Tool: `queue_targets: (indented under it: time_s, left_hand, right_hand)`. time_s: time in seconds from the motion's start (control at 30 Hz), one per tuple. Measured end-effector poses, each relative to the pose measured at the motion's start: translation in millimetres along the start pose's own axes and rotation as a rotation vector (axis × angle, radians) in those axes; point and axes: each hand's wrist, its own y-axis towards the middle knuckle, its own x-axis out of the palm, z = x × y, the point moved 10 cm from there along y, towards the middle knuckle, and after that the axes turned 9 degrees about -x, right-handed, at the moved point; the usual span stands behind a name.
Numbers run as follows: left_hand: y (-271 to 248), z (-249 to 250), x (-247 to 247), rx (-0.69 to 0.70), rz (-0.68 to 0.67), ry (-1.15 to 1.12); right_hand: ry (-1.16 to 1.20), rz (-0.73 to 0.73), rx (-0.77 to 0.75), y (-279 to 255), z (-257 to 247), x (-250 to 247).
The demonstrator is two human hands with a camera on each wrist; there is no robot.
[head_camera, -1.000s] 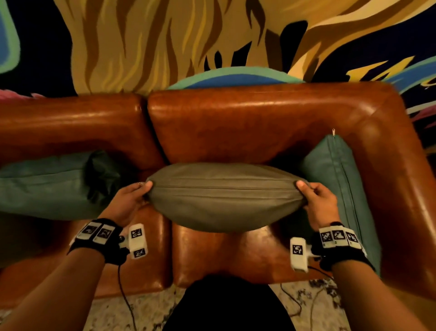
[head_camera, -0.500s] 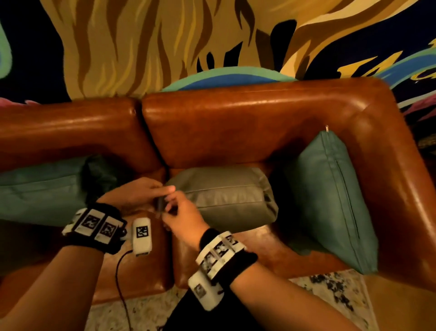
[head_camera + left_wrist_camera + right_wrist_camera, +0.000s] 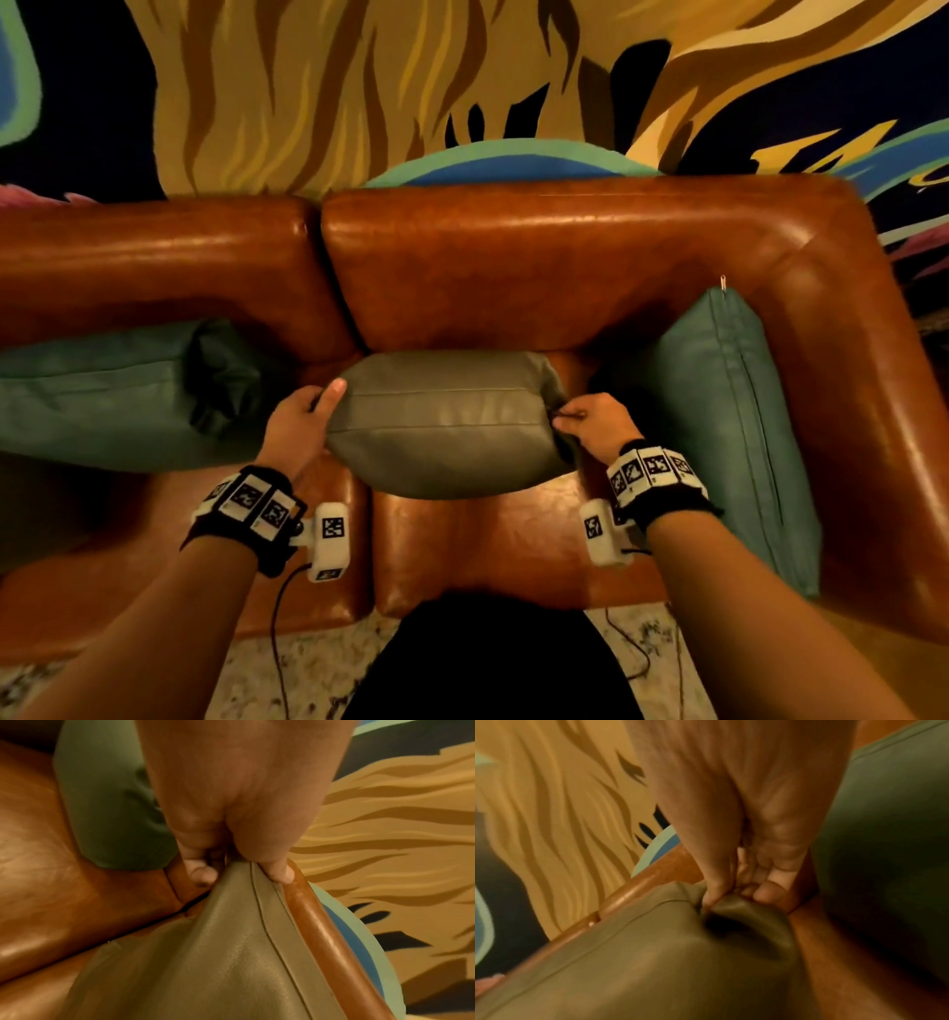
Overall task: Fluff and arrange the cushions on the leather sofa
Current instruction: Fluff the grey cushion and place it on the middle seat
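Note:
An olive-grey leather cushion [image 3: 441, 421] stands on its edge on the brown leather sofa [image 3: 539, 257], against the backrest. My left hand [image 3: 308, 416] pinches its left end [image 3: 241, 874] between thumb and fingers. At the other end my right hand [image 3: 580, 419] pinches a folded corner [image 3: 729, 902] of the same cushion. A teal cushion [image 3: 729, 421] leans against the right armrest. Another teal cushion [image 3: 102, 395] lies on the left seat.
A painted mural wall [image 3: 359, 92] rises behind the sofa. The right armrest [image 3: 847, 360] closes off that side. Bare seat leather [image 3: 503, 545] shows below the grey cushion. Patterned floor [image 3: 287, 678] and my dark clothing [image 3: 488, 663] sit at the sofa's front edge.
My right hand has moved from the cushion's left end back to its right end. The grey cushion now sits a little further left and looks shorter than one second ago.

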Motion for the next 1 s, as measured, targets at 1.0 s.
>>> queue_targets:
  time_s: [1.0]
  left_hand:
    - [-59.4,48.0,52.5,0.233,-0.058,-0.120]
  right_hand:
    - [0.060,0.140,-0.624,-39.3,-216.7,113.3]
